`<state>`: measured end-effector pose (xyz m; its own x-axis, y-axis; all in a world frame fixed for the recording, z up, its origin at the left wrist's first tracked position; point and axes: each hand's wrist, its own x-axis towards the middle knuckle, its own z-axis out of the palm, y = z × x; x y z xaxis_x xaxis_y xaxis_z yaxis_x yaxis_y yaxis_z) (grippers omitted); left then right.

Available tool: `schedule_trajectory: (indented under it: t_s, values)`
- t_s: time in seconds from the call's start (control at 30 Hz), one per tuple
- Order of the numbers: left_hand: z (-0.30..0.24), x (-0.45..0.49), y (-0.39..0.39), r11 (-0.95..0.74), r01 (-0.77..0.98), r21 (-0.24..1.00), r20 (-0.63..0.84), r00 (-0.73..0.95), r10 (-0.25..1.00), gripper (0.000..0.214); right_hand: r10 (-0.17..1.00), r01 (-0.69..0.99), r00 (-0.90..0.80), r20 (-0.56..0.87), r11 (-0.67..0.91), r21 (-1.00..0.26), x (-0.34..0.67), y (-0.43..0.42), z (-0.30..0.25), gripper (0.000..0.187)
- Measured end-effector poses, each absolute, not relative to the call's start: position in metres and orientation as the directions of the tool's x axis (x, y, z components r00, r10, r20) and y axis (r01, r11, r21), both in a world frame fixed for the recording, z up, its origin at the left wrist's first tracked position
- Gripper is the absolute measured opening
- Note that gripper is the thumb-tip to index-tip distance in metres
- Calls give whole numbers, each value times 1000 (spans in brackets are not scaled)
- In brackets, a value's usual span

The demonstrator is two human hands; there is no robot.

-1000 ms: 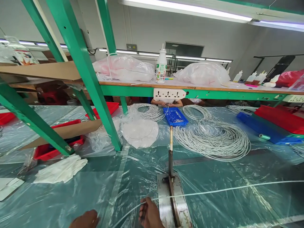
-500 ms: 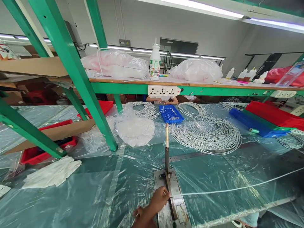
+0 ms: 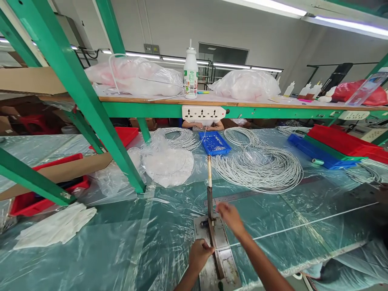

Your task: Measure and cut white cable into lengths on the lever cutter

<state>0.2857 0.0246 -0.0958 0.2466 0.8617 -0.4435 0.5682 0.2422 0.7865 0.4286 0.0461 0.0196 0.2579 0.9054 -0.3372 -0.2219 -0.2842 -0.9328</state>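
A metal lever cutter (image 3: 222, 264) sits at the near table edge, its handle (image 3: 209, 182) standing upright. A white cable (image 3: 300, 226) runs taut from the right across the plastic-covered table to the cutter's blade. My left hand (image 3: 199, 254) pinches the cable end at the cutter's left side. My right hand (image 3: 229, 216) hovers with fingers apart just right of the handle's base, holding nothing.
A big coil of white cable (image 3: 257, 167) lies behind the cutter, with a blue tray (image 3: 214, 143) of small parts. Green frame legs (image 3: 91, 105) slant at the left. Red and blue bins (image 3: 330, 147) lie right. Another person's hands (image 3: 202, 125) rest across the table.
My right hand came into view and reached up beside the cutter handle. My left hand moved from the near edge to the cutter's left side. The view shifted right.
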Motion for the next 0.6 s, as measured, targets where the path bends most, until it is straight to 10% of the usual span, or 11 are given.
schedule_trajectory:
  t_s: [0.3,0.6]
  values:
    - [-72,288,19,243,671,700,-445,144,884,21,902,-327,238,-361,-276,-904,441,183,57,43]
    - [-69,291,15,184,739,649,-426,151,892,14,902,-423,132,-411,-324,-846,451,89,87,41]
